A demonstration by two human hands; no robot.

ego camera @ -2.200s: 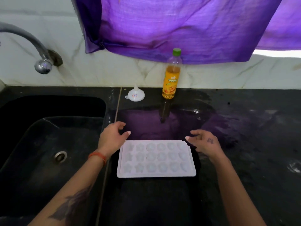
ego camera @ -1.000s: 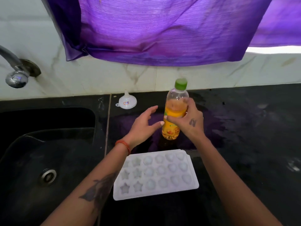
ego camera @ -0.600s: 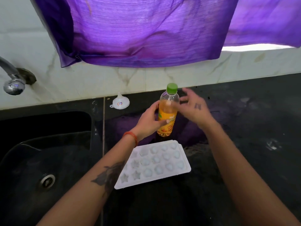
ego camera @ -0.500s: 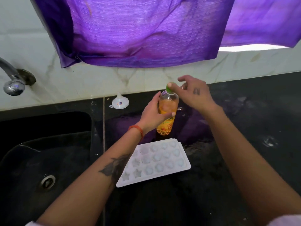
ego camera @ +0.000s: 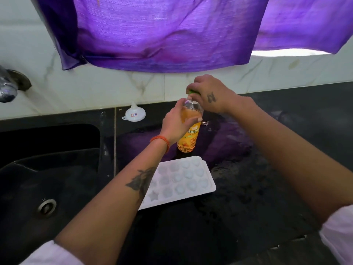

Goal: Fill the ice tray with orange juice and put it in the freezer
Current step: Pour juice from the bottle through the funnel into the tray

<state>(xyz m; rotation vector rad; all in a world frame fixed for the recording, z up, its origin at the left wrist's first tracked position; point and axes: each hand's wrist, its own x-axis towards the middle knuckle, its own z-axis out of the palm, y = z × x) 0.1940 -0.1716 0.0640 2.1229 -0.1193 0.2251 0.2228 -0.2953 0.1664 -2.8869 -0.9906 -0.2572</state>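
Note:
An orange juice bottle (ego camera: 189,139) stands upright on the black counter (ego camera: 248,188), just behind the white ice tray (ego camera: 191,178). My left hand (ego camera: 176,124) is wrapped around the bottle's upper body. My right hand (ego camera: 208,94) covers the green cap (ego camera: 191,91) from above, fingers closed on it; only a sliver of green shows. The tray lies flat with round and star-shaped moulds that look empty, and my left forearm hides its left part.
A small white funnel (ego camera: 134,114) sits mouth-down by the back wall, left of the bottle. A black sink (ego camera: 47,178) with a drain (ego camera: 46,207) fills the left side, with a tap (ego camera: 7,87) above it. A purple cloth (ego camera: 162,31) hangs over the wall.
My right hand brought the bottle forward from the wall, my left hand took hold of its body, and my right hand moved up and closed over the cap.

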